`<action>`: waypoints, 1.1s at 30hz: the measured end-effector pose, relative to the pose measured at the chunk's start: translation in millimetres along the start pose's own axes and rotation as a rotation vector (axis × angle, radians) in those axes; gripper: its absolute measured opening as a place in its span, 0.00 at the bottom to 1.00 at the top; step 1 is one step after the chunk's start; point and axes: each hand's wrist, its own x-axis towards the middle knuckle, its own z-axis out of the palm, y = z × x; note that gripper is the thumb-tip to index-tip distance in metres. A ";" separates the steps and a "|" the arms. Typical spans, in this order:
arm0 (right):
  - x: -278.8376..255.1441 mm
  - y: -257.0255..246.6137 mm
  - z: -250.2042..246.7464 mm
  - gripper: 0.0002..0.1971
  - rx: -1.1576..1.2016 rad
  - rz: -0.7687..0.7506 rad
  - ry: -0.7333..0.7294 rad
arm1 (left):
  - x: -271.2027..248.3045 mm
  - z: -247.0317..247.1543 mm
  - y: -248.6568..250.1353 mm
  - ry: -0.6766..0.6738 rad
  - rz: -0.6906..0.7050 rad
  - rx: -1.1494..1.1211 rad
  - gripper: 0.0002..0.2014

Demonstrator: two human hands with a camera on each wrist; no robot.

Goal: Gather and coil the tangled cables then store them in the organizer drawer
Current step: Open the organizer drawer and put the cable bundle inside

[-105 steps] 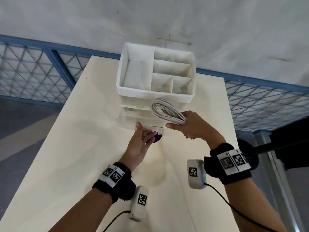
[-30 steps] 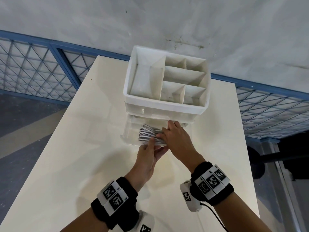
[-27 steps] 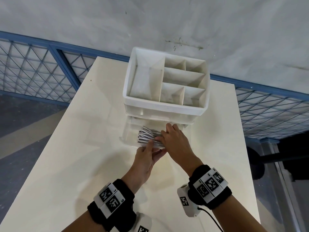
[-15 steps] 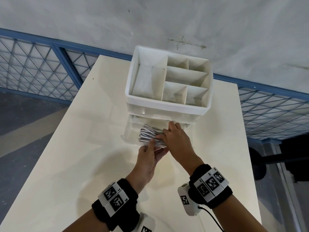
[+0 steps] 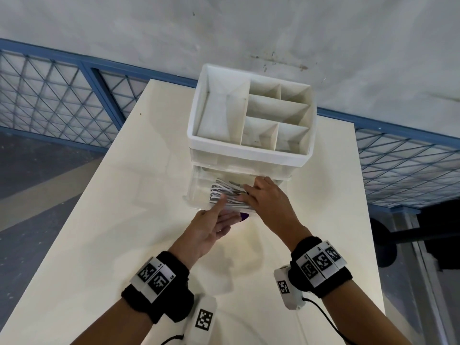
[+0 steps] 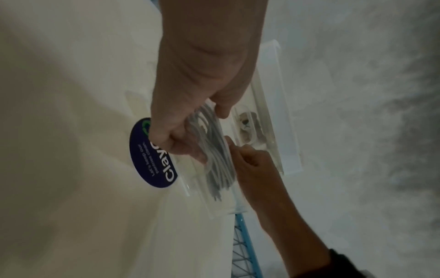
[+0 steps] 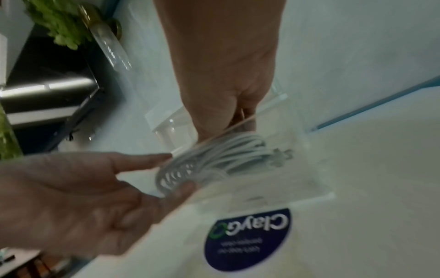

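Observation:
A white organizer point(image 5: 245, 155) stands at the table's far end with its clear bottom drawer point(image 5: 199, 189) pulled out toward me. A coiled white cable point(image 5: 222, 192) lies inside the drawer. My right hand point(image 5: 251, 189) reaches in from the right, its fingers curled over the coil's right end. My left hand point(image 5: 227, 210) holds the drawer's front wall, thumb up over the edge and fingers below it. The left wrist view shows the coil point(image 6: 218, 161) between both hands; in the right wrist view the coil point(image 7: 214, 156) shows through the clear wall.
The cream table point(image 5: 119, 220) stretches left and toward me. A round dark blue sticker point(image 7: 247, 238) lies on it just before the drawer. The organizer's top compartments point(image 5: 271, 113) hold nothing. A blue mesh fence point(image 5: 49, 103) runs behind the table.
Since 3.5 s ago my right hand has brought the coil down from in front of the organizer into the drawer. Over the last second both hands have barely moved.

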 end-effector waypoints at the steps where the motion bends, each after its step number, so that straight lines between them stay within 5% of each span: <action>1: -1.8 3.7 2.9 0.26 0.030 -0.037 0.010 | 0.6 0.1 0.0 0.019 -0.009 -0.055 0.19; 5: -5.6 15.4 12.0 0.21 0.063 -0.170 0.180 | 0.8 6.0 0.8 0.079 -0.004 -0.217 0.15; 11: 3.0 18.2 10.2 0.35 0.023 -0.202 0.095 | 6.2 11.9 16.8 0.120 0.056 -0.200 0.17; 18: -0.6 4.5 8.4 0.21 0.072 -0.063 0.305 | 6.5 14.7 8.0 0.094 0.109 -0.281 0.08; 33: -1.6 7.2 6.9 0.13 0.229 0.070 0.297 | 8.7 21.6 21.0 0.019 0.095 -0.175 0.15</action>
